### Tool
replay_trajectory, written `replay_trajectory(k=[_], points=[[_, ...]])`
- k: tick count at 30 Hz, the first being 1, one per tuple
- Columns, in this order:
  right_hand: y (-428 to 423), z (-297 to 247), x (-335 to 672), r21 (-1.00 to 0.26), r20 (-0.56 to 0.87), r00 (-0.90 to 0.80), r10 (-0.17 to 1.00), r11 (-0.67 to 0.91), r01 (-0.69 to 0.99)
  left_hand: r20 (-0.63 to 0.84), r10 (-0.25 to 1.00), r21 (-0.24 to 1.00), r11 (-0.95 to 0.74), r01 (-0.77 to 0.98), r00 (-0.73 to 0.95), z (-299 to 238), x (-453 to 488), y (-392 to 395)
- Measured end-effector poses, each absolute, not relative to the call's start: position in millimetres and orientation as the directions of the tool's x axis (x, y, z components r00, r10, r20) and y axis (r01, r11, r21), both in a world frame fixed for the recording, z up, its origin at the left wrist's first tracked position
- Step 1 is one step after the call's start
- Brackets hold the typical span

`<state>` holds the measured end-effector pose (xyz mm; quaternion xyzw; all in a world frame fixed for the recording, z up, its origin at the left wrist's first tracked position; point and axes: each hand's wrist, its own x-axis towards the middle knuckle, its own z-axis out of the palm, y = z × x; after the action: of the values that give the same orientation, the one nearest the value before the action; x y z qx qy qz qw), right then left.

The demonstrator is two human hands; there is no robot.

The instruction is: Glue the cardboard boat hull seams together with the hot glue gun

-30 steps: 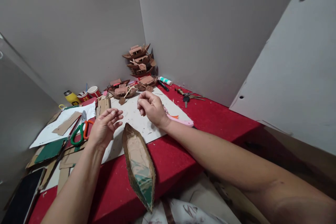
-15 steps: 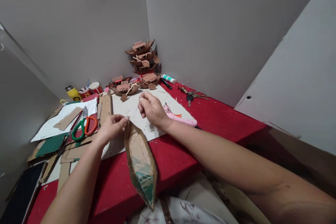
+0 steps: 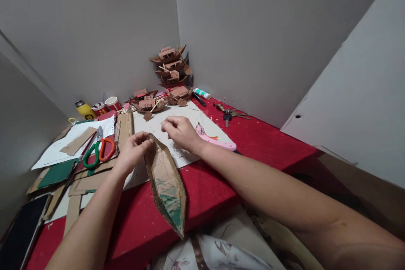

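Observation:
A cardboard boat hull [image 3: 164, 164], pointed at both ends and patched with green inside, tilts over the table's front edge. Its far tip is pinched between the thumb and fingers of my left hand [image 3: 135, 150]. Just right of that tip, apart from the hull, is my right hand [image 3: 181, 132] with its fingers curled together; whatever they may hold is hidden. Beside my right wrist lies a pink glue gun [image 3: 221, 143], partly covered by the forearm. White paper [image 3: 152, 126] spreads beneath both hands.
Finished brown model boats [image 3: 169, 65] are stacked in the corner, with others in front. Scissors [image 3: 99, 149] with green and orange handles rest among cardboard pieces on the left. Paper cups [image 3: 113, 103], a yellow bottle [image 3: 85, 110], keys [image 3: 227, 119] and a dark tablet-like slab [image 3: 23, 232] surround the work.
My right hand has shifted slightly left and lower, closer to the hull's tip. My left hand has raised the hull a little, still pinching its end.

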<state>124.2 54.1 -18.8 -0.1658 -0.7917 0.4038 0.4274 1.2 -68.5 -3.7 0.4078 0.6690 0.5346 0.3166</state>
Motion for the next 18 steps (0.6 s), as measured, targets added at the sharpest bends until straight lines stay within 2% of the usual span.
replay_trajectory(k=[5, 9, 11, 16, 18], points=[[49.4, -17.6, 126.2, -0.755, 0.538, -0.620, 0.571, 0.653, -0.053, 0.166, 0.831, 0.944, 0.023, 0.330, -0.531, -6.6, -0.1, -67.3], [48.8, -25.6, 121.8, -0.744, 0.461, -0.721, 0.518, 0.669, 0.005, 0.236, 0.804, 0.935, -0.034, 0.354, -0.546, -6.3, 3.4, -66.4], [49.3, -28.5, 120.2, -0.728, 0.446, -0.746, 0.495, 0.685, 0.019, 0.218, 0.810, 0.946, -0.039, 0.321, -0.544, -4.7, 5.9, -66.7], [50.1, -28.1, 121.1, -0.698, 0.466, -0.730, 0.499, 0.715, 0.043, -0.007, 0.903, 0.976, 0.099, 0.192, -0.430, -7.3, 5.7, -66.7], [49.8, -27.1, 122.5, -0.683, 0.467, -0.732, 0.495, 0.729, 0.057, -0.005, 0.911, 0.978, 0.091, 0.190, -0.413, -11.7, 3.7, -65.5]])
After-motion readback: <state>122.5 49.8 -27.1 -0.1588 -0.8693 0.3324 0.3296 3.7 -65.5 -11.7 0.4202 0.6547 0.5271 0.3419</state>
